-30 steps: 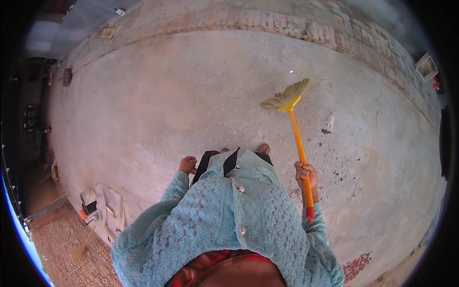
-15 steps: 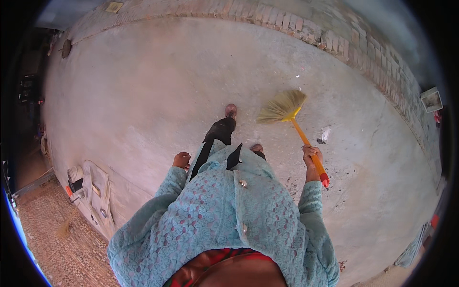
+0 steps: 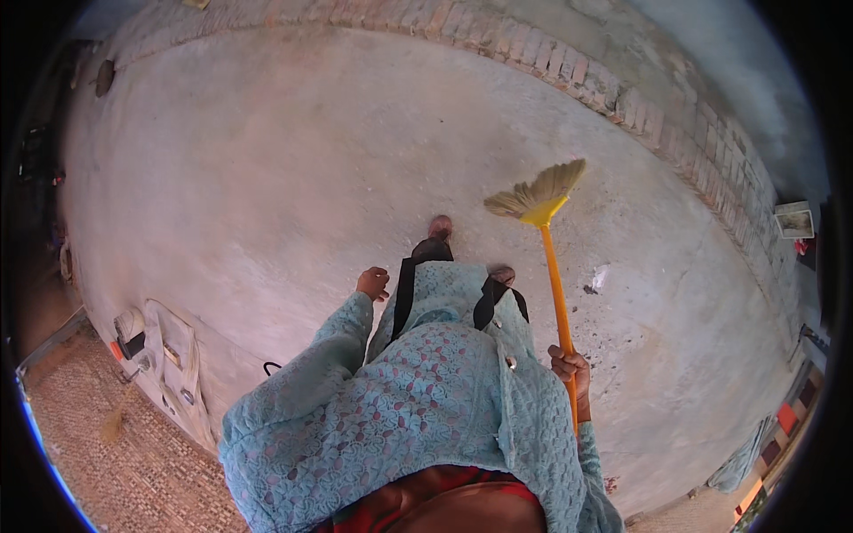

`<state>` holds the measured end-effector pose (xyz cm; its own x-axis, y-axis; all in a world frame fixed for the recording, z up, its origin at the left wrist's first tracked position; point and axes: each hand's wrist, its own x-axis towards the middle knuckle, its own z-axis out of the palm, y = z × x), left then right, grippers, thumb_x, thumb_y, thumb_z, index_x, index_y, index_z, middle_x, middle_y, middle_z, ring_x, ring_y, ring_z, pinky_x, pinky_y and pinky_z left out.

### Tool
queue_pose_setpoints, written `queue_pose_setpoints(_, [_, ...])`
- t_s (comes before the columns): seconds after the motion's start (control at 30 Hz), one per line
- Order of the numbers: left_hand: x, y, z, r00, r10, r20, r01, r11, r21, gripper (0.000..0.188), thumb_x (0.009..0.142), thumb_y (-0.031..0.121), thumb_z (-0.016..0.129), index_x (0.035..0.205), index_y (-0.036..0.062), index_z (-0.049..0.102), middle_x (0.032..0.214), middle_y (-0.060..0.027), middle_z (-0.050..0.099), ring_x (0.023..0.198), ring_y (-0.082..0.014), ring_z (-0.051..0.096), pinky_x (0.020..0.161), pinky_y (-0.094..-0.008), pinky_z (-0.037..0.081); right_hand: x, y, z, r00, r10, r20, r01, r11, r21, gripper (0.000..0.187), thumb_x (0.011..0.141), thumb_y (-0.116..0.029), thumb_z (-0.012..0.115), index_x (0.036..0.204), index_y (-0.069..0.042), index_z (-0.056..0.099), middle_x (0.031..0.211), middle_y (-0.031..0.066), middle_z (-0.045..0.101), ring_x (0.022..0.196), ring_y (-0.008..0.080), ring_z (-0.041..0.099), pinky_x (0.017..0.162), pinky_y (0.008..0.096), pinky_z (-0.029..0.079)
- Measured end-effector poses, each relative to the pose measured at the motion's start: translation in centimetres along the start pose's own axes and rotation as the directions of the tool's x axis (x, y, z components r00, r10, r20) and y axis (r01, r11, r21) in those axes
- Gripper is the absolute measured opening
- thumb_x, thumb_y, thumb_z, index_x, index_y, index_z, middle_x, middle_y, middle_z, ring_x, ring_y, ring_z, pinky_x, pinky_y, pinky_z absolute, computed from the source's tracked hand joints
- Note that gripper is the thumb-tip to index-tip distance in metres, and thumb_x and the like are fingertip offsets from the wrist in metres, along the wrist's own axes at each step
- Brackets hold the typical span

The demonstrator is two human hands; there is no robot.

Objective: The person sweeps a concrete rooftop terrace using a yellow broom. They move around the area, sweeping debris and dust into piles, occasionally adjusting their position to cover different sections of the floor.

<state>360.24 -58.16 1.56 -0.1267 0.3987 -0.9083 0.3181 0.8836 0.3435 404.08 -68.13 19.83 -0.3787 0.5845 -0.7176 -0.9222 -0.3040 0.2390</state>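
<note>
My right hand (image 3: 571,366) is wrapped around the orange handle of a broom (image 3: 553,275). Its yellow collar and fanned, straw-coloured bristles point away from me, over the grey floor (image 3: 293,160) ahead and to the right of my feet. The lower end of the handle runs back along my right sleeve, where it is hidden. My left hand (image 3: 373,283) hangs beside my left hip with its fingers loosely curled, and I see nothing in it.
White scraps with dark bits (image 3: 600,277) lie right of the broom handle. A low brick edge (image 3: 569,67) curves along the far side. A pale box (image 3: 793,219) stands far right. At lower left, a pale frame-like object (image 3: 173,346) lies beside a brick-paved area (image 3: 133,444).
The broom has swung more upright in view, its bristles now splayed wider and slightly farther right. My right hand came nearer my body. My left hand shifted right and a little up.
</note>
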Motion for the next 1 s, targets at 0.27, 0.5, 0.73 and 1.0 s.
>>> queue_pose_setpoints(0.27, [-3.4,1.8,-2.3,0.977,0.037,-0.209,-0.026,0.998,0.053,0.026,0.072,0.014,0.049,0.096,0.0058,0.052,0.064,-0.0086,0.052,0.046,-0.0197,0.055,0.040,-0.0330,0.048,17.6,-3.0,3.5,0.929,0.332,0.163,-0.318,0.942,-0.106,0.031,0.072,0.003,0.041,0.102,-0.004,0.038,0.074,0.0081,0.044,0.046,0.0050,0.038,0.038,0.0164,0.034])
queue_pose_setpoints(0.5, [-5.5,3.2,-2.0,0.976,-0.018,-0.215,0.009,0.999,-0.040,0.024,0.073,0.016,0.049,0.095,0.0073,0.052,0.062,-0.0068,0.049,0.048,-0.0203,0.055,0.041,-0.0338,0.047,26.7,-8.9,2.9,0.912,0.398,0.101,-0.402,0.915,0.024,0.017,0.071,-0.002,0.041,0.084,0.008,0.036,0.059,0.0039,0.040,0.046,0.0099,0.042,0.041,0.0196,0.038])
queue_pose_setpoints(0.73, [-2.2,9.2,3.4,0.994,0.022,-0.108,-0.021,1.000,0.007,0.027,0.072,0.017,0.050,0.097,0.0064,0.052,0.066,-0.0071,0.051,0.046,-0.0183,0.054,0.039,-0.0295,0.047,11.9,-16.7,-1.0,0.973,0.077,0.217,-0.128,0.964,0.231,0.009,0.073,-0.001,0.040,0.078,0.006,0.037,0.062,0.0029,0.039,0.047,0.0074,0.041,0.042,0.0188,0.040])
queue_pose_setpoints(1.0, [-0.7,12.7,5.4,0.995,0.095,-0.022,-0.094,0.994,0.051,0.028,0.073,0.015,0.050,0.098,0.0037,0.050,0.067,-0.0093,0.051,0.045,-0.0190,0.055,0.039,-0.0299,0.047,1.4,-15.9,1.2,0.980,-0.197,0.006,0.197,0.980,0.012,0.020,0.073,0.000,0.039,0.092,0.001,0.040,0.066,0.0044,0.039,0.045,0.0054,0.038,0.039,0.0169,0.038])
